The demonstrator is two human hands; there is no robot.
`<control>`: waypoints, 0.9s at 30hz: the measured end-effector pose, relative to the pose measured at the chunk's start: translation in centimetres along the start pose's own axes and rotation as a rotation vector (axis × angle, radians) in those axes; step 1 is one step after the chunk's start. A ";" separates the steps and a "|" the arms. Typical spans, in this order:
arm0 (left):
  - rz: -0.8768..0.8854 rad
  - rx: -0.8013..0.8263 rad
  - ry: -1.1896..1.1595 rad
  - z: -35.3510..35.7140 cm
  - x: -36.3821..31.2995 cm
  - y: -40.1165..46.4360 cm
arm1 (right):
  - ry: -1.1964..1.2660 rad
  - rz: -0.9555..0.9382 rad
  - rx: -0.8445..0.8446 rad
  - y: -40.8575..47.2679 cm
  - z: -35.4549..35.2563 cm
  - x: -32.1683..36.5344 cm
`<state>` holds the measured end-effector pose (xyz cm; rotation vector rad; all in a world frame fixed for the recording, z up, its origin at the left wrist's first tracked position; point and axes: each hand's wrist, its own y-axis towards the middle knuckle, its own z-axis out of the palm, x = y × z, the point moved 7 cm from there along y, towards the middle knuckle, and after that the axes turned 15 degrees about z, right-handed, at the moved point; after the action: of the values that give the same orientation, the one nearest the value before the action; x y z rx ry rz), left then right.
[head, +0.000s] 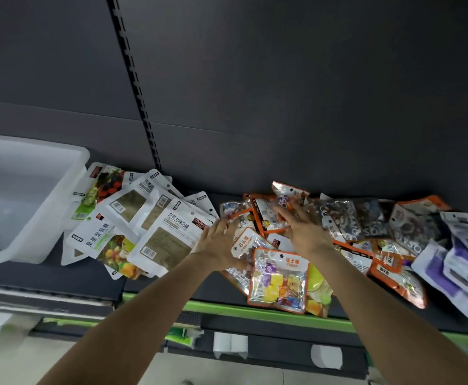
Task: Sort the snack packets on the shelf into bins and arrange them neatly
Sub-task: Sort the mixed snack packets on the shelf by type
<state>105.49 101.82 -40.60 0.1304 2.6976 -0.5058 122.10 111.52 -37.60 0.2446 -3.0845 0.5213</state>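
Reaching into the heap of orange-edged candy packets at centre shelf: left hand at nine o'clock of the heap, fingers spread flat; right hand at three o'clock, fingers fanned over packets. White pouches lying left, beside translucent bin.

White packets: heaped flat and overlapping on the dark shelf, just right of the bin.
Orange-edged packets: jumbled pile mid-shelf, clear fronts showing colourful sweets.
Purple packets: stacked at the far right.
Bin: translucent white, at the left end of the shelf.
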 end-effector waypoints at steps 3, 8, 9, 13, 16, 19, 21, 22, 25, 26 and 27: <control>-0.016 -0.032 -0.021 0.2 0.1 0.2 | 0.021 0.048 0.000 1.2 -0.1 -0.2; -0.016 -0.097 -0.063 -0.4 0.1 0.3 | 0.170 -0.045 0.061 1.5 -0.5 -0.4; -0.022 -0.130 -0.086 -0.7 0.0 0.1 | 0.218 -0.088 0.018 0.9 -1.0 -0.9; 0.060 -0.336 -0.058 -1.6 -1.7 -1.2 | 0.278 -0.156 -0.286 -2.7 -2.3 -4.2; 0.224 -0.419 -0.001 -1.4 -4.3 -1.9 | 0.321 -0.149 -0.245 -4.4 -0.3 -6.3; 0.233 -0.168 0.100 0.9 -6.2 -1.2 | 0.283 -0.099 -0.143 -4.7 1.8 -8.0; 0.200 -0.029 0.215 2.1 -6.5 -0.8 | 0.193 -0.110 -0.140 -4.6 2.1 -8.7; 0.178 -0.001 0.238 2.3 -6.4 -0.7 | 0.137 -0.106 -0.143 -4.5 2.1 -9.1; 0.106 0.044 0.230 2.1 -5.7 -0.7 | -0.009 -0.050 -0.159 -3.9 1.4 -10.5; 0.085 0.057 0.226 2.0 -5.5 -0.9 | -0.045 -0.031 -0.167 -3.6 1.2 -10.8; 0.067 0.064 0.212 1.8 -5.5 -1.0 | -0.061 -0.015 -0.170 -3.3 0.9 -11.0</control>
<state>110.99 100.12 -39.65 0.3076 2.8719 -0.5879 133.48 109.80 -37.66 0.2860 -3.1588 0.2528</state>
